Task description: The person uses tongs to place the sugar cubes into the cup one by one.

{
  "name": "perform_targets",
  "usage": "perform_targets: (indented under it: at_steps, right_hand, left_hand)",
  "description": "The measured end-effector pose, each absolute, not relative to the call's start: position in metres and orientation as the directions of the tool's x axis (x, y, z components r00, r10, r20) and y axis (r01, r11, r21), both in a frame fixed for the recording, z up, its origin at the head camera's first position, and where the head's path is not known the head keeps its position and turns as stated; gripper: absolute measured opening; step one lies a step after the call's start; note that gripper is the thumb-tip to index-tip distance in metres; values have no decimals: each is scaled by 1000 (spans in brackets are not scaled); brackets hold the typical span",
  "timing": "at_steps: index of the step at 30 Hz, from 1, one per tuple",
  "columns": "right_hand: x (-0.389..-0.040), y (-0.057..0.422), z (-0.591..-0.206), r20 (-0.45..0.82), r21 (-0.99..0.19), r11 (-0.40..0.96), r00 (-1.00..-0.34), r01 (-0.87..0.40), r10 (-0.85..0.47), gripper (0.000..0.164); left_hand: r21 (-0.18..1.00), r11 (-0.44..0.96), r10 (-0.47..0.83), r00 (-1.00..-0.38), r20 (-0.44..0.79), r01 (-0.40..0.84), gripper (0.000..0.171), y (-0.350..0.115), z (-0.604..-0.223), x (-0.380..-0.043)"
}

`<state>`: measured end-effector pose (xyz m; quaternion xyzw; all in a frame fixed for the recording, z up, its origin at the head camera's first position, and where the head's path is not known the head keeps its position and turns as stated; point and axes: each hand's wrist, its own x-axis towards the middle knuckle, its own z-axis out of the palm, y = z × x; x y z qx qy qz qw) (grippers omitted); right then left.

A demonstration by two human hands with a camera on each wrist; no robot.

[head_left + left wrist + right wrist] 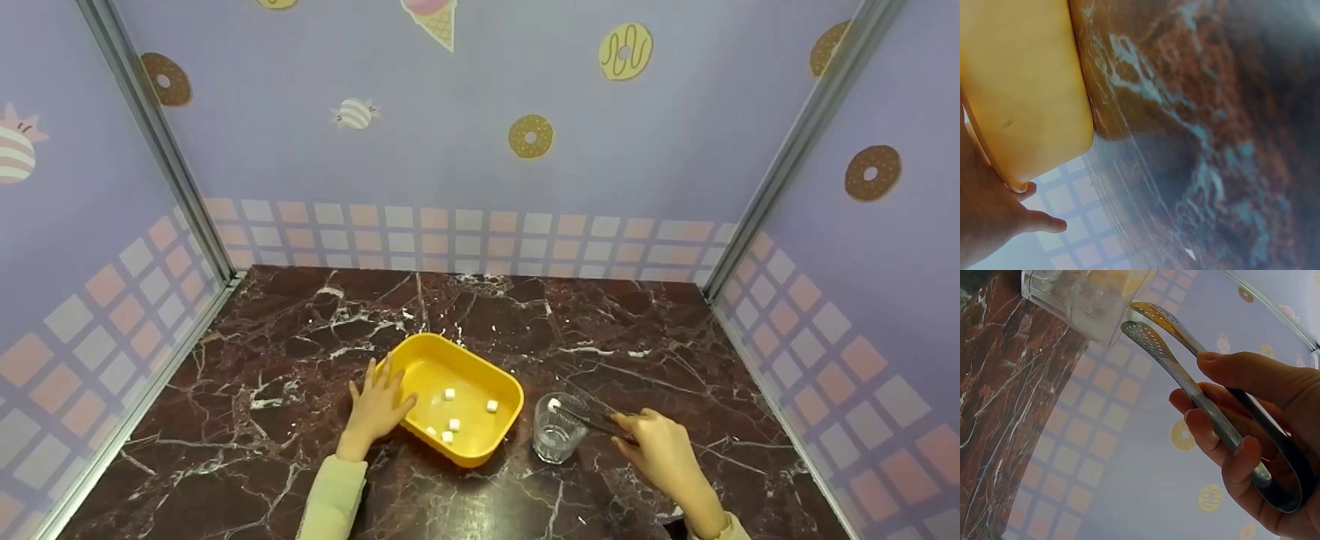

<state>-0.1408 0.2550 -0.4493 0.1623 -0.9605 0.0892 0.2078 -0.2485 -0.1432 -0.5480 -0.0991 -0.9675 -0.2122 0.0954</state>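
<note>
My left hand (377, 405) rests with spread fingers on the left rim of a yellow plastic tray (484, 450); the left wrist view shows the tray's outer side beside those fingers. Inside the tray lie several small white cubes (449, 394). In my right hand (664, 450) I hold metal tongs (1185, 382) with perforated tips, fingers and thumb curled round both arms. A white cube (553, 404) appears between the tips, over the mouth of a clear glass (556, 450). The glass stands right of the tray; what lies at its bottom is unclear.
The dark red marble tabletop (300, 427) has white veins and a few white specks behind the tray. Lilac panels (465, 165) with donut and sweet pictures enclose the back and both sides, joined by metal corner posts (161, 150).
</note>
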Motion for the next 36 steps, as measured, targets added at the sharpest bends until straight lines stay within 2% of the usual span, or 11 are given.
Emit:
perform_targets:
  at_steps: [19,36]
  right_hand:
    - [-137,257,-443,466,-90,940,-848,-330,-253,32]
    - [-164,228,-424,600,-58,902,-738,-428,-311,33]
  left_hand:
    - [392,892,148,-964,219,226,57,-140,-548,-251]
    - [395,891,145,-965,217,223,59,-143,-550,-250]
